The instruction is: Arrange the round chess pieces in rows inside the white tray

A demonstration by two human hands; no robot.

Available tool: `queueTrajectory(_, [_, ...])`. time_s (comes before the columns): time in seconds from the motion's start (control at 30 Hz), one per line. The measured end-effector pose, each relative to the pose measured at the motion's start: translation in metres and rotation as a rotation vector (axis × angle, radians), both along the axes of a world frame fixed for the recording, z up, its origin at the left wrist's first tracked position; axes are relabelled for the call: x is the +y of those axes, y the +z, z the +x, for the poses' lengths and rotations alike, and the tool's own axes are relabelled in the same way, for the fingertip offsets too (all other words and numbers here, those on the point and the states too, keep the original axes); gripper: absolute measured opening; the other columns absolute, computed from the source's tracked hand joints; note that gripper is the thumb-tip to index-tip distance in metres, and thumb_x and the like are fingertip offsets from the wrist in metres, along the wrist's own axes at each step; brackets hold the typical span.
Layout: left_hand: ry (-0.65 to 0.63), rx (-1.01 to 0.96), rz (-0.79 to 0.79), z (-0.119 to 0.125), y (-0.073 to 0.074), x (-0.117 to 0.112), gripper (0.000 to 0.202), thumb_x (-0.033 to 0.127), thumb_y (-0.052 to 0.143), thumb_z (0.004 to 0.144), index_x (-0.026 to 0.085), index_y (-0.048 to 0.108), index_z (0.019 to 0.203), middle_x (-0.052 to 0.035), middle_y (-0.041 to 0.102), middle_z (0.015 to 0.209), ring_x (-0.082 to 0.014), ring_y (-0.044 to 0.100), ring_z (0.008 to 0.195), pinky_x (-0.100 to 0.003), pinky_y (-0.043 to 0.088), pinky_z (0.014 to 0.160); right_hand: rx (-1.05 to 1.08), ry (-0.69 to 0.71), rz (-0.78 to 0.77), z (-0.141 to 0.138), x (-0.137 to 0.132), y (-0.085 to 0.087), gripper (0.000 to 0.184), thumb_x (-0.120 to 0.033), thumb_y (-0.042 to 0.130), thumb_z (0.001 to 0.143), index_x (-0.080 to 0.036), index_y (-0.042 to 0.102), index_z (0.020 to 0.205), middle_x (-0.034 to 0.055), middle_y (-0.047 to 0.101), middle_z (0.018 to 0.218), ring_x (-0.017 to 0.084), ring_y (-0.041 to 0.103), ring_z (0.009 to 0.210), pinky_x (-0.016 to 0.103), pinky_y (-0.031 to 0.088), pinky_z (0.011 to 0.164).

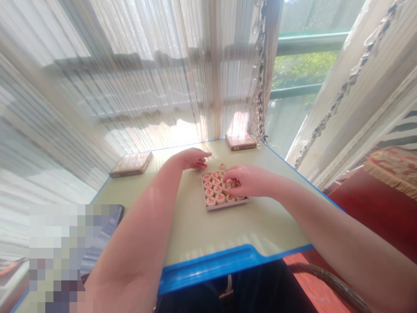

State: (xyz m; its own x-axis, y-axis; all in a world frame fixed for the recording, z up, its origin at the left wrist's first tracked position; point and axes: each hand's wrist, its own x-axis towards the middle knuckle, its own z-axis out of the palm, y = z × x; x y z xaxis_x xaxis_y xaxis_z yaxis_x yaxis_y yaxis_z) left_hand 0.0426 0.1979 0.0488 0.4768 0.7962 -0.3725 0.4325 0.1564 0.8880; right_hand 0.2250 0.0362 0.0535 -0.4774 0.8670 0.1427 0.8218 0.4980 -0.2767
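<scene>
A shallow square box of round Chinese chess pieces lies on the table, the pieces set in rows. Red characters mark those on the left, such as the one in the near corner; black ones mark those on the right. My right hand is over the box's right side, thumb and fingers curled round a chess piece that they partly cover. Beyond the box's far edge a single chess piece lies on the table. My left hand hovers left of it, fingers apart, holding nothing.
The pale table has a blue rim with a groove along the near edge. Flat boxes stand at the far left and far right. Striped curtains hang behind. A red cloth-covered seat is at right.
</scene>
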Motion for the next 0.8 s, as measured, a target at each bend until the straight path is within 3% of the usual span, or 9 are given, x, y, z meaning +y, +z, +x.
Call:
queueTrajectory(0.23, [-0.117, -0.029, -0.029, -0.003, -0.002, 0.002, 0.027, 0.027, 0.079, 0.059, 0.015, 0.066, 0.079, -0.0045, 0.063, 0.077, -0.0147, 0.063, 0.071, -0.03, 0.053, 0.076, 0.002, -0.008, -0.04, 0.0, 0.0, 0.002, 0.024, -0.029, 0.061, 0.072, -0.022, 0.069, 0.093, 0.003, 0.067, 0.083, 0.014, 0.055, 0.064, 0.025, 0.034, 0.054])
queueTrajectory(0.4, [-0.124, 0.0, 0.018, -0.003, -0.003, 0.002, 0.026, 0.026, 0.077, 0.06, 0.015, 0.067, 0.081, -0.0063, 0.065, 0.078, -0.0164, 0.064, 0.073, -0.03, 0.053, 0.075, -0.006, -0.012, -0.059, -0.001, -0.001, 0.005, 0.024, -0.029, 0.06, 0.073, -0.022, 0.07, 0.093, 0.0033, 0.067, 0.084, 0.014, 0.056, 0.065, 0.024, 0.035, 0.056])
queueTrajectory(0.47, [-0.081, 0.027, 0.132, 0.0, -0.002, 0.001, 0.028, 0.03, 0.076, 0.061, 0.015, 0.066, 0.082, -0.0077, 0.065, 0.079, -0.0183, 0.064, 0.073, -0.032, 0.053, 0.07, -0.009, -0.015, -0.071, -0.001, 0.0, 0.005, 0.023, -0.03, 0.06, 0.073, -0.022, 0.07, 0.093, 0.0036, 0.067, 0.084, 0.014, 0.056, 0.066, 0.024, 0.036, 0.057])
queueTrajectory(0.6, [0.084, 0.129, 0.538, 0.012, -0.005, 0.0, 0.026, 0.034, 0.068, 0.067, 0.015, 0.064, 0.085, -0.0086, 0.064, 0.084, -0.0194, 0.061, 0.072, -0.032, 0.051, 0.062, -0.004, -0.021, -0.088, -0.001, 0.002, 0.003, 0.022, -0.032, 0.06, 0.073, -0.021, 0.069, 0.089, 0.0033, 0.067, 0.081, 0.014, 0.055, 0.065, 0.024, 0.036, 0.058])
queueTrajectory(0.7, [0.032, 0.13, 0.682, 0.022, -0.008, -0.003, 0.025, 0.034, 0.06, 0.073, 0.018, 0.066, 0.092, -0.0081, 0.065, 0.096, -0.0195, 0.061, 0.079, -0.031, 0.05, 0.068, 0.007, -0.023, -0.097, -0.001, 0.001, 0.003, 0.021, -0.032, 0.06, 0.073, -0.021, 0.069, 0.088, 0.0031, 0.066, 0.08, 0.014, 0.054, 0.064, 0.024, 0.036, 0.058])
queueTrajectory(0.8, [-0.077, 0.155, 0.794, 0.03, -0.009, -0.009, 0.027, 0.03, 0.054, 0.078, 0.02, 0.066, 0.1, -0.0068, 0.065, 0.108, -0.021, 0.058, 0.097, -0.033, 0.047, 0.084, 0.038, -0.026, -0.104, -0.002, 0.0, 0.006, 0.022, -0.032, 0.06, 0.073, -0.02, 0.069, 0.089, 0.0034, 0.067, 0.081, 0.014, 0.054, 0.065, 0.024, 0.036, 0.059])
